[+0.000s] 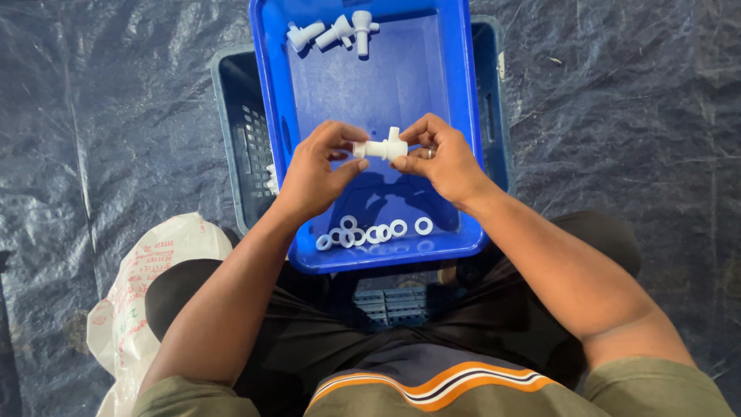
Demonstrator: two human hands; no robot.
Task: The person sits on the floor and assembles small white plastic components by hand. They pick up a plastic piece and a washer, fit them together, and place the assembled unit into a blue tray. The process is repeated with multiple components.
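Note:
A white plastic tap fitting (384,147) is held over the blue tray (463,131) between both hands. My left hand (316,174) pinches its left end with thumb and fingers. My right hand (444,162) grips its right end and wears a ring. Several white washer rings (372,232) lie along the tray's near edge. Three more white tap fittings (333,34) lie at the tray's far end.
The blue tray rests on a dark grey slatted crate (243,147), which holds more white parts at its left side. A white printed plastic bag (135,297) lies by my left knee. A dark blue tarpaulin (108,116) covers the ground all round.

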